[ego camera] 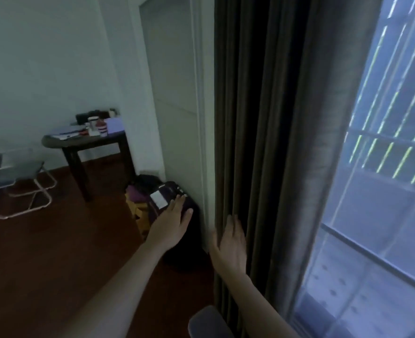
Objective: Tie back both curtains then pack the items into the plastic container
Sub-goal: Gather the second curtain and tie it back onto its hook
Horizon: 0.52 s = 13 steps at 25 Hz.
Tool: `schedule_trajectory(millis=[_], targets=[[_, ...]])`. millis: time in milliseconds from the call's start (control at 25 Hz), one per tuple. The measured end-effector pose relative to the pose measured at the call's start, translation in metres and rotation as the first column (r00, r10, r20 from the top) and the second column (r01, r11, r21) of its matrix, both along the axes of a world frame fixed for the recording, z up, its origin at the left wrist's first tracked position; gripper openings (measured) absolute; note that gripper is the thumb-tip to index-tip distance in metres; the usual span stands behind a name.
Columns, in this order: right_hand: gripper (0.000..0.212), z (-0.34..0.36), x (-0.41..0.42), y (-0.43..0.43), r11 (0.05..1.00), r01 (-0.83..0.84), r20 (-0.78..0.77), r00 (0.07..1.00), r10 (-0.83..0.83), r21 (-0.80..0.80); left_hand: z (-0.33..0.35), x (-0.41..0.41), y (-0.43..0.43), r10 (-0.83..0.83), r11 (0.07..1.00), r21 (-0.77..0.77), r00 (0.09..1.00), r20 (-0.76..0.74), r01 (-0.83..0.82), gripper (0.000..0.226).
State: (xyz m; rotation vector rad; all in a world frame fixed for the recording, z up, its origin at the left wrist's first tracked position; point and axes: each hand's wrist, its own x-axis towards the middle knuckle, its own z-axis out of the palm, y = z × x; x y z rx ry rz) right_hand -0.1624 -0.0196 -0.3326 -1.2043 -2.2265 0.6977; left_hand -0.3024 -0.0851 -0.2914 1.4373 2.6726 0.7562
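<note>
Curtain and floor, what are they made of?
The curtain looks like thick woven cloth, dull brown-grey: it hangs in soft vertical folds. The floor seems to be reddish-brown wood or wood-look flooring, with a faint sheen; the blur hides any grain.

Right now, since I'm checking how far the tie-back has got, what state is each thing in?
Curtain: gathered, hanging loose, untied.
Right hand: open, fingers flat on the curtain.
Left hand: open, holding nothing.
Suitcase: upright by the wall.
Chair: unfolded, standing.
</note>
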Motion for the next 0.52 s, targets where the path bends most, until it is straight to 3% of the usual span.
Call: schedule_trajectory(millis=[120,240,520], targets=[[0.064,0.018,-0.038,-0.007,0.994,0.097,-0.119,0.989,-0.091,0.050,0.016,-0.043,0.009,-0.101,0.991,0.089,0.995,0.015,0.099,0.058],[0.063,0.044,-0.069,0.002,0.988,0.127,-0.222,0.969,-0.105,0.088,0.034,-0.072,0.030,-0.163,0.962,0.238,0.979,0.122,0.131,0.060],[0.060,0.132,-0.123,0.079,0.939,0.191,-0.460,0.887,-0.041,0.286,0.127,-0.112,0.116,-0.374,0.790,0.576,0.910,0.180,0.210,0.057]])
